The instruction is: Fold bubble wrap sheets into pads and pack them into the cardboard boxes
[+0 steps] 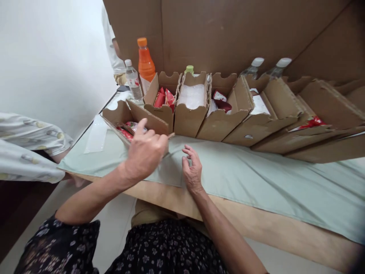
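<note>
My left hand (pixel 146 152) is at the near end of the leftmost cardboard box (pixel 149 118), which stands at an angle to the others. Its index finger points up while the other fingers curl at the box's edge; the fingertips are partly hidden. Red and patterned packets (pixel 125 133) lie inside that box. My right hand (pixel 192 167) hovers over or rests on the pale green cloth (pixel 225 167), to the right of the box. Its fingers are loosely bent and apart, with nothing in them.
Several open cardboard boxes (pixel 188 121) stand in a row, holding packets and bubble wrap (pixel 191 95). Behind them are an orange bottle (pixel 146 62), a clear bottle (pixel 133 80) and white-capped bottles (pixel 252 68). A plastic sheet (pixel 96 135) lies at left. Another person (pixel 25 148) is at the left.
</note>
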Available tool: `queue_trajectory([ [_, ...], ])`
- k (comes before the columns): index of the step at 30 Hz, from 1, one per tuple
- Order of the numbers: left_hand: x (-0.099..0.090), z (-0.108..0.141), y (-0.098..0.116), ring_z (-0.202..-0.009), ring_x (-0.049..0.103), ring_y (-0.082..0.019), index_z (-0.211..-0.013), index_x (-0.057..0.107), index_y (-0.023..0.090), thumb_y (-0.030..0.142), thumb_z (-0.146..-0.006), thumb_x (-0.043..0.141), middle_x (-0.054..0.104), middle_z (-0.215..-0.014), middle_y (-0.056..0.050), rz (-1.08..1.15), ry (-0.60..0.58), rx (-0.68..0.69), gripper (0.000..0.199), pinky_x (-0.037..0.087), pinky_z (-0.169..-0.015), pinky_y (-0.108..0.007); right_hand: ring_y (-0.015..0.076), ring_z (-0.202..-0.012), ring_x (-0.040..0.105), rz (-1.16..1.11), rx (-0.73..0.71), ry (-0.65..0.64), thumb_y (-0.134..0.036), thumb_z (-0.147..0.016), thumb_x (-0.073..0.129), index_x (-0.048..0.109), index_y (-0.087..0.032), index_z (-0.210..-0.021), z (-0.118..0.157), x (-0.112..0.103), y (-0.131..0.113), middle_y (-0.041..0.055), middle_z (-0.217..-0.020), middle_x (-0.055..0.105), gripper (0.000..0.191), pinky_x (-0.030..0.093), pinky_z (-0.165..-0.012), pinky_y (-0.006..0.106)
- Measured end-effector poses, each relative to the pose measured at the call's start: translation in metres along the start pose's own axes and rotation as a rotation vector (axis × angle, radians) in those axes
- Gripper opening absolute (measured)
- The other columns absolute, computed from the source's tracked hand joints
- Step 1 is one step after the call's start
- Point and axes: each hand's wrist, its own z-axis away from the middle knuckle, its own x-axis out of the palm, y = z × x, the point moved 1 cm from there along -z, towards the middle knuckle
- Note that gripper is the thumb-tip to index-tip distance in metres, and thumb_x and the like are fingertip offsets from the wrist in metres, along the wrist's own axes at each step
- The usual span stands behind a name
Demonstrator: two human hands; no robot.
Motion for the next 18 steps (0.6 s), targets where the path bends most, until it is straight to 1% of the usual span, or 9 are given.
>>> queue_trajectory([
  [2,-0.019,-0.008,0.017,-0.075,0.071,-0.018,-0.095,0.076,0.021,0.020,-0.102,0.055,0.075,-0.077,0.000,0.157,0.134,0.019,0.023,0.050,-0.114,-0.054,0.0262,-0.134,0.063,0.003,0.038,-0.003,-0.024,-0.096,0.054,0.069,-0.023,-0.120,0.003,-0.006,-0.005,0.0142,-0.142,0.068,0.029,0.057,-0.104,0.047],
  [4,-0.040,-0.005,0.006,-0.093,0.073,-0.019,-0.109,0.076,0.023,0.025,-0.102,0.060,0.079,-0.097,0.002,0.241,0.364,-0.082,0.017,0.050,-0.115,-0.051,0.0265,-0.136,0.062,-0.004,0.085,-0.031,-0.025,-0.095,0.056,0.068,-0.024,-0.124,0.010,-0.011,-0.011,0.0139,-0.146,0.065,0.032,0.058,-0.101,0.045],
  [6,-0.049,0.012,-0.033,-0.116,0.069,-0.023,-0.123,0.073,0.024,0.031,-0.099,0.067,0.076,-0.119,0.001,0.240,0.627,-0.304,0.026,0.050,-0.114,-0.050,0.0269,-0.138,0.060,-0.021,0.128,-0.069,-0.027,-0.095,0.057,0.066,-0.024,-0.129,0.018,-0.013,-0.018,0.0140,-0.149,0.062,0.036,0.058,-0.101,0.045],
  [8,-0.038,0.034,-0.086,-0.123,0.066,-0.026,-0.125,0.068,0.021,0.045,-0.085,0.077,0.071,-0.128,-0.003,0.405,0.827,-0.533,0.048,0.049,-0.114,-0.050,0.0282,-0.140,0.059,-0.053,0.158,-0.128,-0.032,-0.095,0.059,0.063,-0.025,-0.138,0.026,-0.011,-0.027,0.0145,-0.153,0.059,0.043,0.058,-0.102,0.047],
  [9,-0.023,0.046,-0.114,-0.127,0.064,-0.026,-0.122,0.066,0.022,0.051,-0.083,0.077,0.071,-0.129,-0.003,0.573,0.806,-0.760,0.050,0.048,-0.117,-0.048,0.0294,-0.142,0.057,-0.074,0.166,-0.169,-0.036,-0.096,0.061,0.060,-0.025,-0.144,0.028,-0.008,-0.032,0.0148,-0.156,0.056,0.049,0.057,-0.104,0.048],
  [10,-0.005,0.056,-0.137,-0.130,0.063,-0.027,-0.117,0.066,0.025,0.060,-0.081,0.075,0.072,-0.130,-0.003,0.747,0.667,-1.013,0.051,0.047,-0.117,-0.049,0.0308,-0.144,0.054,-0.096,0.168,-0.217,-0.041,-0.096,0.063,0.055,-0.025,-0.150,0.030,-0.004,-0.037,0.0152,-0.160,0.053,0.057,0.056,-0.108,0.051],
  [12,0.031,0.073,-0.163,-0.127,0.065,-0.037,-0.106,0.069,0.021,0.074,-0.086,0.058,0.075,-0.122,-0.011,0.867,0.525,-1.148,0.058,0.052,-0.107,-0.059,0.0342,-0.151,0.047,-0.127,0.164,-0.305,-0.053,-0.095,0.065,0.044,-0.025,-0.160,0.033,0.007,-0.046,0.0163,-0.166,0.044,0.074,0.050,-0.116,0.057],
  [15,0.070,0.087,-0.155,-0.129,0.066,-0.037,-0.100,0.072,0.023,0.083,-0.087,0.047,0.078,-0.121,-0.012,1.154,0.388,-1.181,0.067,0.058,-0.100,-0.053,0.0387,-0.161,0.030,-0.115,0.165,-0.364,-0.068,-0.089,0.068,0.031,-0.023,-0.167,0.033,0.020,-0.056,0.0178,-0.175,0.028,0.097,0.038,-0.124,0.064],
  [18,0.081,0.094,-0.119,-0.136,0.063,-0.035,-0.106,0.074,0.023,0.087,-0.087,0.044,0.077,-0.128,-0.011,1.320,0.445,-1.152,0.073,0.055,-0.105,-0.048,0.0406,-0.161,0.028,-0.089,0.170,-0.304,-0.072,-0.086,0.070,0.024,-0.023,-0.169,0.029,0.016,-0.064,0.0183,-0.176,0.025,0.106,0.037,-0.125,0.066],
])
